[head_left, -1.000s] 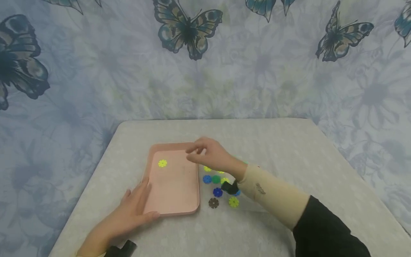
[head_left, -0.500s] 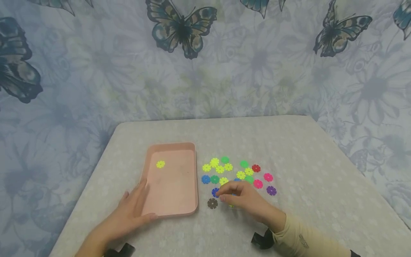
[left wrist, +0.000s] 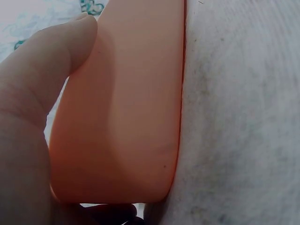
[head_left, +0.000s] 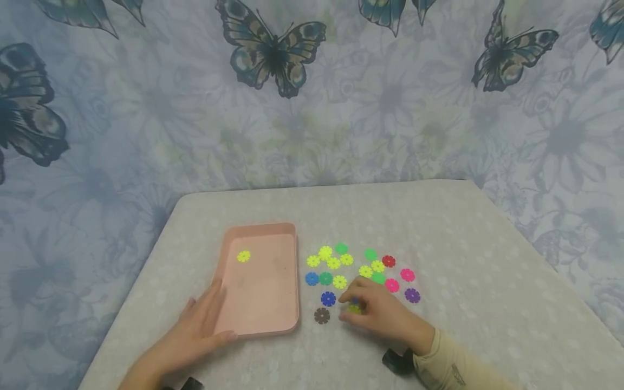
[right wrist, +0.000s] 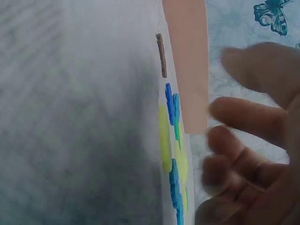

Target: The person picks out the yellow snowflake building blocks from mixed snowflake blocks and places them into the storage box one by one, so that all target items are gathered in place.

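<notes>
My left hand (head_left: pixel 187 330) holds the near-left corner of a pink tray (head_left: pixel 258 330). Its fingers lie along the left wall and its thumb is on the near rim, as the left wrist view also shows. One yellow notched flower-shaped disc (head_left: pixel 244 256) lies inside the tray. To the right, my right hand (head_left: pixel 382 314) hovers low over the loose discs, fingers bent and apart from the thumb, with nothing between them. Beneath it a yellow disc (head_left: pixel 353 309) and a blue one are partly hidden. A dark blue disc (head_left: pixel 328 298) and a brown disc (head_left: pixel 322 316) lie left of its fingertips.
More discs are scattered right of the tray: several yellow ones, green ones, a red disc (head_left: pixel 388 261), pink discs (head_left: pixel 407 274) and a purple disc (head_left: pixel 412 295). A pale patterned cloth (head_left: pixel 468 325) covers the table, whose far edge meets a butterfly-print wall (head_left: pixel 400 130).
My right hand has come back from above the tray's far right side to the discs on the right, and its thumb and finger have parted. The left hand keeps its place on the tray.
</notes>
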`<state>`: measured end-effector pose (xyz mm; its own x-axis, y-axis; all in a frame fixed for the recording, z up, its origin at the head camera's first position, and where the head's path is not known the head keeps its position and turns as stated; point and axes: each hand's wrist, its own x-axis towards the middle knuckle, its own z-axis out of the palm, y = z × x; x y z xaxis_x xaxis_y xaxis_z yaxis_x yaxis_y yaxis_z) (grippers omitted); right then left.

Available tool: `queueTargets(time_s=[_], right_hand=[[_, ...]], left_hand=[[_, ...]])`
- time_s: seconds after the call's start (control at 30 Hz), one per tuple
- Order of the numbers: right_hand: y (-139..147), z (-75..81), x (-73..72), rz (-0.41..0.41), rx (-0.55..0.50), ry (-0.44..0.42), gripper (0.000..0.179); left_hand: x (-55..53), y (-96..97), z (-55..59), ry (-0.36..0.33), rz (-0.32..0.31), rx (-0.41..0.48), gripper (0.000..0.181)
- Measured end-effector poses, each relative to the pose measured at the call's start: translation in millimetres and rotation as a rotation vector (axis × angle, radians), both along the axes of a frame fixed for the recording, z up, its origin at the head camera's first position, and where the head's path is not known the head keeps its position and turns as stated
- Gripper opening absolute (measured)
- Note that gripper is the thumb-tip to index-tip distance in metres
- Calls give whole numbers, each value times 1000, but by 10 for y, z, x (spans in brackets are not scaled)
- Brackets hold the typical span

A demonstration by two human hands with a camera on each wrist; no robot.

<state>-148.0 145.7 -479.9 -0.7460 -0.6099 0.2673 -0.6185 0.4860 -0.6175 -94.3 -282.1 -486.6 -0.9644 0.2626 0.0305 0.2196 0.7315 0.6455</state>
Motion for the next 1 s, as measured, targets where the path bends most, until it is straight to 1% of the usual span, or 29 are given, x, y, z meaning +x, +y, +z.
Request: queueTargets(time_s=[0.1,0.17,0.27,0.37,0.5,0.63,0.73,0.87,0.93,1.0], right_hand=[[10,-15,-9,6,107,-31,29],[10,-15,-10,8,177,-55,32],[13,-9,0,17,227,-70,34],[19,9,15,20,255,-76,36],[53,48,19,25,265,-91,34],[100,75,6,51,242,-101,28],[106,74,-3,68,228,-95,23],[99,56,-4,71,224,-87,18],[98,50,-1,77,213,-96,18],[97,49,6,79,206,-124,18]], left_hand=[[10,-15,11,-8,6,-2,106],[20,-23,10,7,-4,-5,104],[34,-27,11,40,-19,5,102],[38,-28,3,57,-24,12,101],[34,-22,-5,53,-24,28,102],[26,-10,-1,51,-24,31,103],[17,-2,0,56,-21,30,106],[5,6,-4,60,-17,29,108],[1,7,-6,52,-15,29,109],[7,6,-8,45,-15,32,110]])
